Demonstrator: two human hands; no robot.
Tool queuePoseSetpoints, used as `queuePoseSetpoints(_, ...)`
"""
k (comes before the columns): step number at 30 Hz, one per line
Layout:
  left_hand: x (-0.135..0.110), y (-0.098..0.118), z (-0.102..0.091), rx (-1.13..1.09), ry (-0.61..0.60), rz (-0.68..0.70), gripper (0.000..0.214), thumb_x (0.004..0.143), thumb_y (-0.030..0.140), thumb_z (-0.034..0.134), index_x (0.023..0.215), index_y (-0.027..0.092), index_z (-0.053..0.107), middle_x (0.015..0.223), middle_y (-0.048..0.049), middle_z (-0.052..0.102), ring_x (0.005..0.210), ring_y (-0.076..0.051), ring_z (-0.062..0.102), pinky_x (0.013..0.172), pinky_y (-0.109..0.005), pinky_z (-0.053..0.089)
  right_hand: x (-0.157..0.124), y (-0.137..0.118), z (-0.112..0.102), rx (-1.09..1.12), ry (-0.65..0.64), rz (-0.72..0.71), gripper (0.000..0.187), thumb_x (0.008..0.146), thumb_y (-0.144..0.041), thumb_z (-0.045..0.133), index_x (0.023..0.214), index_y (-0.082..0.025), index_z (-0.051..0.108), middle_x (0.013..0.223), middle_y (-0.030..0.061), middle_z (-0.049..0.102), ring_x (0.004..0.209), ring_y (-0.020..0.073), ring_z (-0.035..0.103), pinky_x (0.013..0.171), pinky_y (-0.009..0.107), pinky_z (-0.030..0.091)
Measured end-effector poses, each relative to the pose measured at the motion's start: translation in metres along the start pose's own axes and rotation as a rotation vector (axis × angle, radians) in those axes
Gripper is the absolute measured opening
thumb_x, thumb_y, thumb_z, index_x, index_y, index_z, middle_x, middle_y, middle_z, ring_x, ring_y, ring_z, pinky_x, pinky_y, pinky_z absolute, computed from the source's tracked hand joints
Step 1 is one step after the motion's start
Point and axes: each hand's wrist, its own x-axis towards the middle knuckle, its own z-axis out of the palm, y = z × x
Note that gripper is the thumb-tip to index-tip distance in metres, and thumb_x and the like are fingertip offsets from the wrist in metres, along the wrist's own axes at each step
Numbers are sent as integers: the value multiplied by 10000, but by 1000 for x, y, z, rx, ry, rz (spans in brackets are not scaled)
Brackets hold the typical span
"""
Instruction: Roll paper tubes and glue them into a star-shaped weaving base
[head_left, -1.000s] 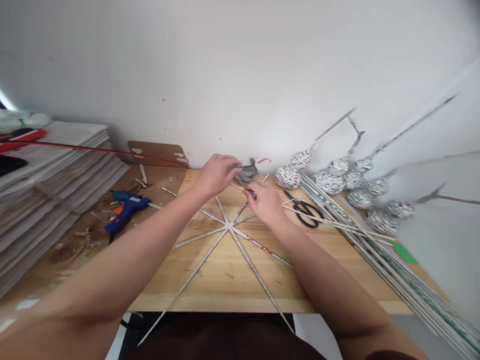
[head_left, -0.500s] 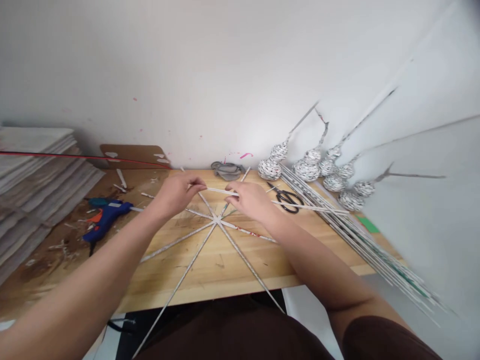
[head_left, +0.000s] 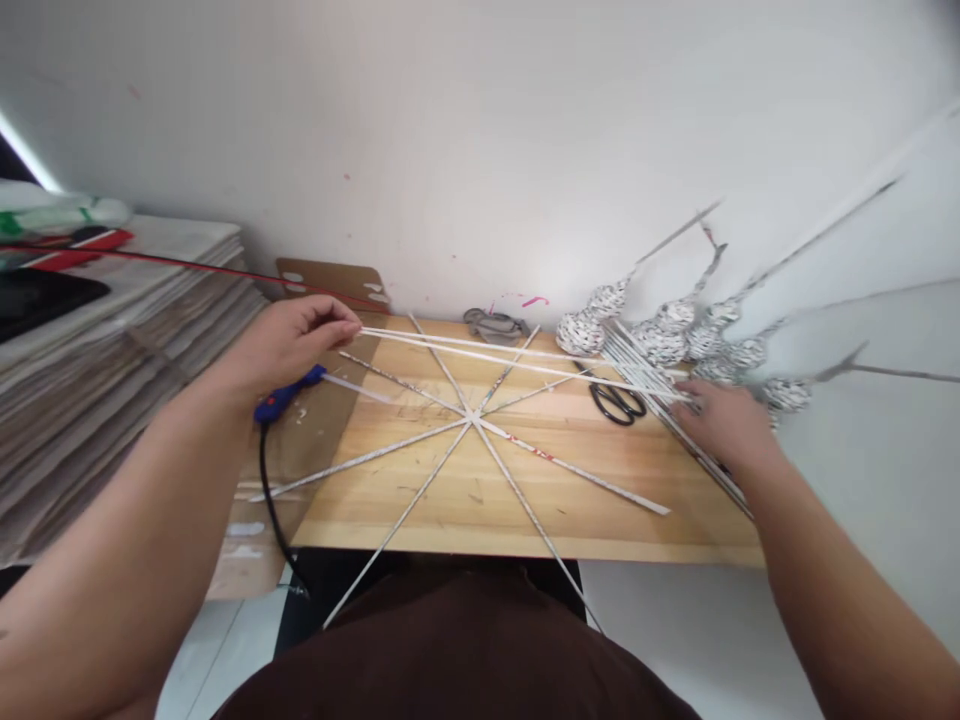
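Note:
My left hand (head_left: 319, 328) pinches the left end of a long white rolled-paper tube (head_left: 487, 349), which looks doubled into two strands. The strands stretch to the right above the table. At their far end, my right hand (head_left: 724, 420) has its fingers closed around them, beside the bundle of paper tubes. Below the strands lies a star of crossed paper tubes (head_left: 525, 505), joined at its centre and spread over the wooden table. Two of its arms reach past the front edge. Black-handled scissors (head_left: 616, 405) lie just left of my right hand.
Several woven paper gourds (head_left: 579, 333) stand along the wall at right, near the bundle of paper tubes (head_left: 720, 468). A grey cloth (head_left: 495, 325) lies at the back. Left are a blue glue gun (head_left: 289, 395) with its cord and a tall paper stack (head_left: 150, 350).
My hands have moved far apart, the right one out to the right and the left one leftward. The doubled tube now spans between them. The view has shifted left.

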Motion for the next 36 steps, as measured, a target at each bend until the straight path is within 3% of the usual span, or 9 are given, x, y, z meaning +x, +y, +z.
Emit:
queuePoseSetpoints(3,-5,2,6,-54,-23,16,240,835,387,559,850,158,628,761,0,601,716,-136,518,665,-232,394,-3,-19,-25,-83,161,-15,414,785,-144,483,1163,-120,649,1036,192,687,938,315,621,796,397,433)
queuePoseSetpoints(8,-6,11,40,-246,-53,46,238,794,398,608,804,162,634,724,-10,620,689,-146,550,663,-254,423,-17,-91,-75,201,677,-289,330,776,-62,486,1017,-168,686,1036,102,695,1030,241,602,967,355,403)
queuePoseSetpoints(11,-7,17,62,-323,-97,87,230,806,383,604,798,156,643,701,-5,611,663,-136,539,646,-254,421,-32,-141,-95,377,764,-416,224,813,-110,529,981,-174,662,1013,105,682,1025,242,599,974,398,395)
queuePoseSetpoints(14,-11,27,84,-379,-158,147,227,825,372,597,815,155,664,717,-8,626,678,-136,546,654,-255,421,-44,-184,-98,440,471,-557,259,850,-247,573,1099,-189,616,1089,101,673,1087,281,571,964,440,377)
queuePoseSetpoints(16,-15,35,97,-448,-194,165,216,827,359,605,821,153,671,747,-19,650,707,-142,570,681,-262,436,-47,-204,-89,497,257,-610,242,879,-305,557,1087,-194,617,1006,86,694,978,264,611,884,407,406)
queuePoseSetpoints(20,-17,41,115,-587,-288,130,185,806,315,640,860,144,686,856,-55,699,811,-166,630,774,-293,469,-42,-218,-60,640,-40,-574,179,937,-298,488,982,-215,640,843,28,708,737,175,632,671,284,412)
queuePoseSetpoints(25,-12,29,122,-795,-345,-125,411,726,326,736,1077,136,635,849,-53,708,753,-150,647,724,-289,497,-32,-213,-40,628,-90,-517,145,916,-248,518,900,-199,654,813,27,699,684,156,604,632,266,374)
queuePoseSetpoints(30,-14,21,130,-862,-363,-275,290,754,387,712,851,121,653,720,-36,672,583,-91,573,518,-201,421,-32,-215,-37,580,-92,-518,172,936,-249,488,918,-202,652,833,35,691,726,164,610,666,270,379)
queuePoseSetpoints(36,-18,23,135,-880,-362,-316,298,764,413,700,781,125,628,714,-35,660,597,-91,572,483,-181,404,-37,-222,-28,509,-46,-524,219,962,-288,449,944,-207,652,838,51,676,776,189,610,705,290,393)
